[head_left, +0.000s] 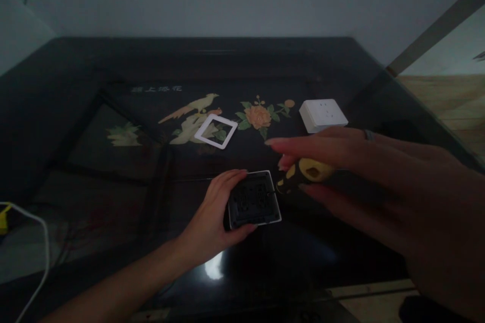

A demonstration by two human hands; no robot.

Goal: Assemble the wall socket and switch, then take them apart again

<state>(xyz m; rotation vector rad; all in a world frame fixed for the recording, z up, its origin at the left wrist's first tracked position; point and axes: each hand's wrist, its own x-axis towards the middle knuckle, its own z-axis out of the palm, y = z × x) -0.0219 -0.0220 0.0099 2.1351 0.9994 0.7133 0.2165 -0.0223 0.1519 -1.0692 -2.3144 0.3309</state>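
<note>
My left hand (214, 212) grips the left edge of a dark square socket module (253, 199) with a pale rim, holding it flat on the black glossy table (113, 60). My right hand (352, 171) is closed around a yellow and black screwdriver (305, 172). Its thin tip touches the right side of the module. A ring shows on one right finger.
A white square frame (215, 131) lies on the table's bird and flower inlay. A white wall socket (323, 115) sits at the back right. A white cable (38, 242) with a yellow piece runs along the left edge. Wooden floor shows at the right.
</note>
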